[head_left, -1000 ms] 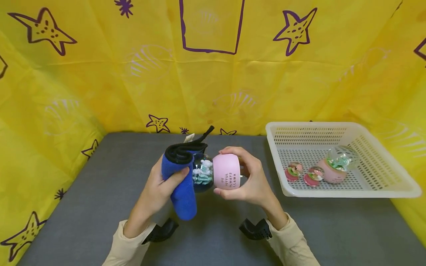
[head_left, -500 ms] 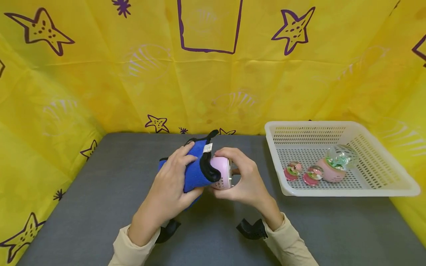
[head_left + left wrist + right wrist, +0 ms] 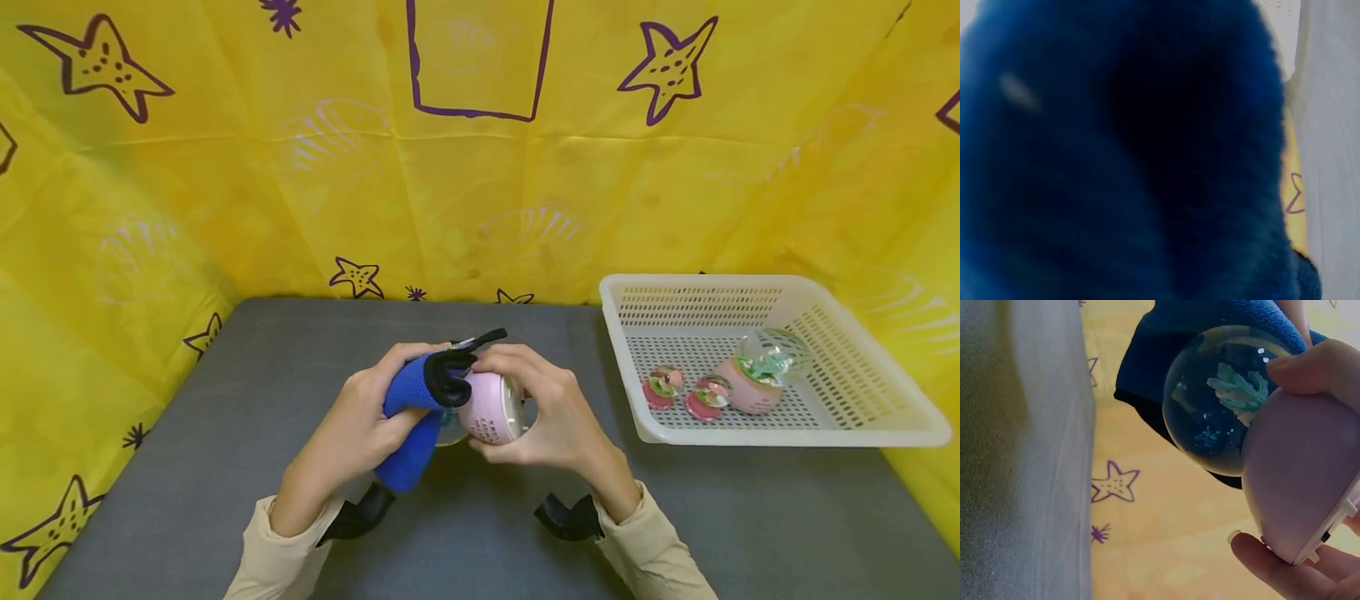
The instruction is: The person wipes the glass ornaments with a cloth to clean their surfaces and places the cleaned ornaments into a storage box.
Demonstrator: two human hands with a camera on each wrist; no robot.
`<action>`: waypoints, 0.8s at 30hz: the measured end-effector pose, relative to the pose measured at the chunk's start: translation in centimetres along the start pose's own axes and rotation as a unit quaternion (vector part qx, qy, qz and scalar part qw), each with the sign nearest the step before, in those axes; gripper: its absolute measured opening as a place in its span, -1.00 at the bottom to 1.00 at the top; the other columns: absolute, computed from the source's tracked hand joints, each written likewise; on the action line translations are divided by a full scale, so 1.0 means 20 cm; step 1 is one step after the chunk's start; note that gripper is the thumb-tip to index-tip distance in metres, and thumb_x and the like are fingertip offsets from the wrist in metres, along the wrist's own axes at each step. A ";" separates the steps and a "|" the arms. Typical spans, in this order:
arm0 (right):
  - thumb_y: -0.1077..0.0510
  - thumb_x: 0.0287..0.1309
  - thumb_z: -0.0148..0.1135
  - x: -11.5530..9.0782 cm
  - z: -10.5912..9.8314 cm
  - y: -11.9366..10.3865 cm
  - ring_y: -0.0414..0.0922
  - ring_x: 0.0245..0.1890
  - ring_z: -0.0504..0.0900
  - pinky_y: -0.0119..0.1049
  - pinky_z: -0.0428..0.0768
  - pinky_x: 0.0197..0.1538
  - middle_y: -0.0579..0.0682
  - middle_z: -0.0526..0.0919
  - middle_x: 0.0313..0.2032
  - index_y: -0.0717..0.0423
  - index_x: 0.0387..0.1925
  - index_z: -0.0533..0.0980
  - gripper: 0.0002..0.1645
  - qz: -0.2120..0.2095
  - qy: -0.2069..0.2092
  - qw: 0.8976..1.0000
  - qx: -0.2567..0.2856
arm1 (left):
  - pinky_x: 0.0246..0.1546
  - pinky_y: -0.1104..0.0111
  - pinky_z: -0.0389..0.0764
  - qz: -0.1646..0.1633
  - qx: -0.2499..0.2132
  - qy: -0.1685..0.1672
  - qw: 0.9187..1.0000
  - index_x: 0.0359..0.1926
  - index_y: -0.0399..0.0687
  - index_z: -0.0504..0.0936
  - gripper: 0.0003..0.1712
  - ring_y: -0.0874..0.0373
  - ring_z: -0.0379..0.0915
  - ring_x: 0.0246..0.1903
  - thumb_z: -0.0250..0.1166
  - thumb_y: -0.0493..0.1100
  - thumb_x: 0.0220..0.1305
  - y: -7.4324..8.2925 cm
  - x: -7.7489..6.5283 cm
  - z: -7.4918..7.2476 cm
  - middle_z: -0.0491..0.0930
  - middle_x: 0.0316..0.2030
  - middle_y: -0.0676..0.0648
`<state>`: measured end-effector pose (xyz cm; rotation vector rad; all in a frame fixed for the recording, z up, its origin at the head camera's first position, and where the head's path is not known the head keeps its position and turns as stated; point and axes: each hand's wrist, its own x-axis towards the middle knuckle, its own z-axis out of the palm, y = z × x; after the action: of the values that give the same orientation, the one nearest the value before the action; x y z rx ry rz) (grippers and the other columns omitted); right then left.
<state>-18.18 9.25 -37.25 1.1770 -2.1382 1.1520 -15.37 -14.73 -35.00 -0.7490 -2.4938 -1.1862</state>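
A snow globe with a pink base (image 3: 487,408) lies tilted on its side between the hands, above the table. My right hand (image 3: 558,417) grips it by the base, thumb and fingers on opposite sides. Its clear dome (image 3: 1210,425) shows in the right wrist view, with green cactus shapes and glitter inside. My left hand (image 3: 360,417) holds a folded blue cloth (image 3: 411,400) with black edging against the dome, hiding most of it in the head view. In the left wrist view the cloth (image 3: 1210,156) fills nearly everything, dark and blurred.
On the right of the grey table (image 3: 247,367) stands a white perforated basket (image 3: 787,435). In it lie another pink snow globe (image 3: 753,387) and two small globes, one (image 3: 663,387) left of the other (image 3: 708,398). A yellow patterned curtain (image 3: 480,183) closes off the back and sides.
The left hand has turned over the dome and back, shifting the blue cloth round it. The snow globe has tilted so its underside faces more into view; the right hand keeps its grip.
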 end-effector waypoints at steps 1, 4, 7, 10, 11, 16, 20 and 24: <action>0.03 -0.48 0.71 0.00 0.00 0.00 -0.14 -0.03 0.63 -0.49 0.59 -0.28 0.02 0.61 0.07 0.02 0.09 0.53 -0.08 -0.002 -0.001 1.000 0.002 | -0.20 0.11 0.64 -0.002 -0.008 0.004 1.000 0.20 0.04 0.46 -0.37 0.06 0.66 -0.21 0.35 -0.43 0.10 0.00 0.00 -0.01 0.69 -0.03 -0.12; 0.04 -0.49 0.71 0.00 -0.01 0.00 -0.14 -0.03 0.62 -0.51 0.60 -0.29 0.03 0.60 0.07 0.03 0.08 0.53 -0.08 -0.006 0.000 1.000 0.018 | -0.23 0.12 0.63 -0.029 -0.042 0.009 0.999 0.16 0.01 0.45 -0.45 0.05 0.65 -0.24 0.35 -0.40 0.16 -0.01 0.00 -0.03 0.70 -0.10 -0.13; 0.07 -0.47 0.71 0.00 -0.01 -0.01 -0.13 -0.02 0.62 -0.47 0.65 -0.29 0.06 0.59 0.07 0.06 0.08 0.53 -0.10 -0.010 0.009 0.998 0.059 | -0.21 0.11 0.62 -0.076 -0.108 -0.021 0.991 0.21 -0.02 0.40 -0.49 0.01 0.62 -0.19 0.32 -0.23 0.28 -0.02 0.01 -0.04 0.65 -0.04 -0.17; 0.07 -0.44 0.71 0.00 -0.02 -0.01 -0.12 -0.01 0.61 -0.42 0.68 -0.29 0.09 0.60 0.06 0.08 0.07 0.52 -0.11 -0.016 0.018 0.995 0.098 | -0.21 0.11 0.61 -0.098 -0.168 -0.062 0.979 0.26 -0.09 0.31 -0.43 -0.03 0.58 -0.16 0.29 -0.09 0.31 -0.03 0.00 -0.05 0.58 -0.02 -0.22; 0.07 -0.43 0.71 0.00 -0.03 -0.02 -0.11 -0.01 0.61 -0.40 0.69 -0.29 0.09 0.60 0.06 0.08 0.07 0.52 -0.12 -0.018 0.021 0.994 0.107 | -0.22 0.11 0.62 -0.097 -0.182 -0.075 0.976 0.27 -0.10 0.29 -0.40 -0.03 0.57 -0.16 0.29 -0.07 0.29 -0.04 0.00 -0.05 0.56 -0.03 -0.22; 0.05 -0.40 0.69 0.01 -0.04 -0.03 -0.11 0.00 0.62 -0.42 0.68 -0.30 0.14 0.60 0.04 0.11 0.06 0.52 -0.14 -0.036 0.026 0.992 0.117 | -0.23 0.19 0.66 -0.048 -0.193 -0.076 0.977 0.21 -0.04 0.38 -0.43 0.06 0.59 -0.21 0.36 -0.19 0.21 -0.03 -0.01 -0.05 0.59 -0.10 -0.13; 0.08 -0.41 0.70 0.02 -0.04 -0.04 -0.08 0.00 0.63 -0.43 0.68 -0.29 0.16 0.59 0.04 0.11 0.06 0.51 -0.14 -0.054 0.014 0.992 0.116 | -0.26 0.26 0.64 -0.021 -0.164 -0.041 0.985 0.09 -0.02 0.51 -0.56 0.16 0.59 -0.26 0.34 -0.32 0.17 -0.02 -0.02 -0.06 0.63 -0.17 -0.05; 0.07 -0.43 0.70 0.02 -0.04 -0.05 -0.09 -0.01 0.64 -0.45 0.66 -0.23 0.12 0.59 0.07 0.08 0.05 0.51 -0.14 -0.065 -0.003 0.994 0.093 | -0.25 0.30 0.61 -0.021 -0.128 -0.008 0.992 -0.01 -0.03 0.57 -0.65 0.20 0.58 -0.28 0.32 -0.37 0.19 -0.02 -0.02 -0.06 0.65 -0.22 -0.01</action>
<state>-17.66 9.47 -36.03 1.3806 -1.9604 1.3110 -15.34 -16.04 -34.70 -0.7729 -2.4093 -1.5407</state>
